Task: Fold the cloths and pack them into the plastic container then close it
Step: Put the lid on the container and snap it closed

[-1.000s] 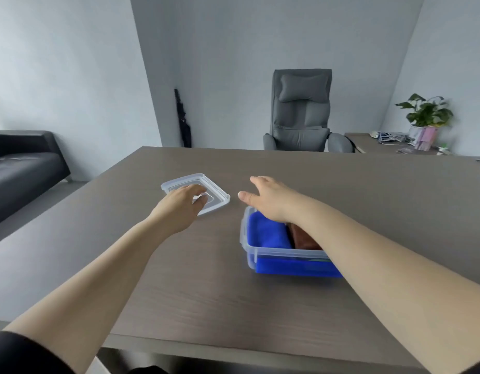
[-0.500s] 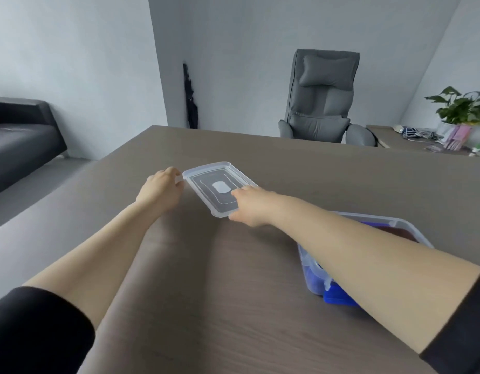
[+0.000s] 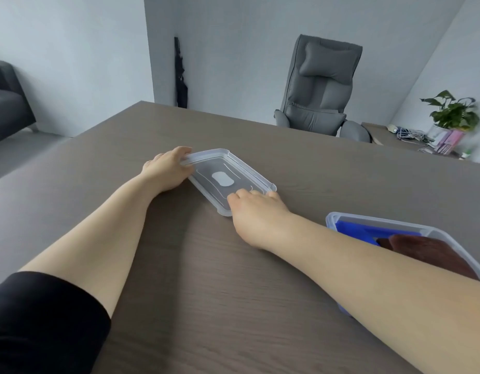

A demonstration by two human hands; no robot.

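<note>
A clear plastic lid (image 3: 225, 176) lies on the brown table (image 3: 206, 292), left of the container. My left hand (image 3: 167, 168) grips its far-left end, fingers curled over the rim. My right hand (image 3: 256, 211) holds its near-right end, fingertips on the lid's top. The open plastic container (image 3: 433, 233) sits at the right, partly behind my right forearm. Inside it lie a folded blue cloth (image 3: 354, 230) and a folded brown cloth (image 3: 422, 252).
A grey office chair (image 3: 321, 87) stands behind the table's far edge. A potted plant (image 3: 453, 112) and cables sit on a side desk at the right. A dark sofa (image 3: 7, 103) is at the far left. A black object (image 3: 181, 74) leans in the wall corner.
My right hand left the container and took the near end of the lid. My left hand shifted to the lid's far end. The view turned left, so the container now sits at the right.
</note>
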